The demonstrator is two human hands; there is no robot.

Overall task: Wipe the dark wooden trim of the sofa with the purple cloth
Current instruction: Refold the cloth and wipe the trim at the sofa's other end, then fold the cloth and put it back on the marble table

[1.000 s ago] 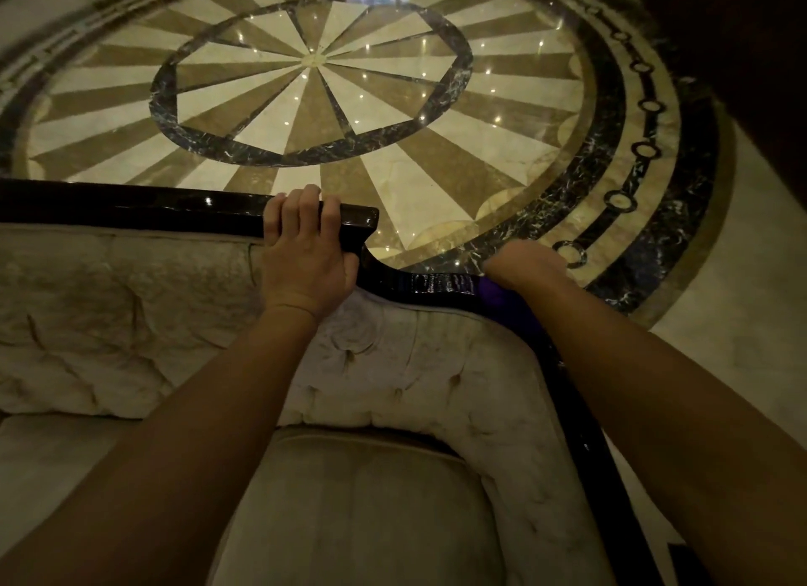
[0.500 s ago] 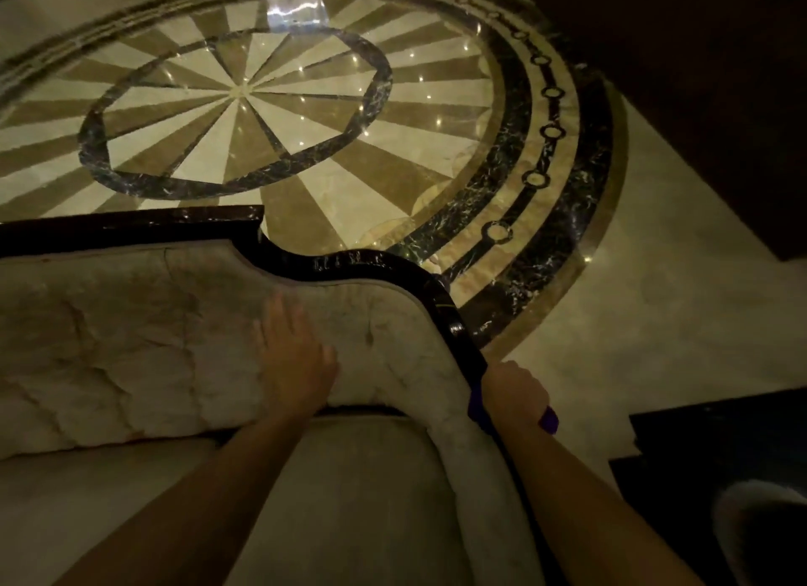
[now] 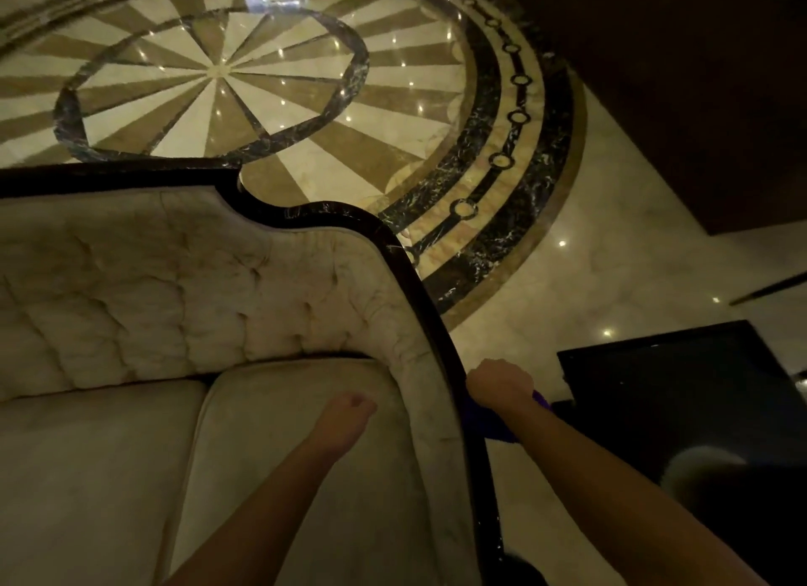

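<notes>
The dark wooden trim runs along the top of the cream tufted sofa back, curves at the corner and comes down the right side towards me. My right hand grips the purple cloth against the outer side of the trim on the right arm of the sofa; only a small purple edge shows under my wrist. My left hand hovers over the seat cushion with its fingers curled and nothing in it.
Behind the sofa lies a glossy marble floor with a round star pattern. A black low table stands to the right of the sofa arm. Dark wood panelling fills the upper right.
My right hand has slid the cloth down the trim from the corner along the right arm. My left hand let go of the top trim, touched the backrest, then drew back over the seat.
</notes>
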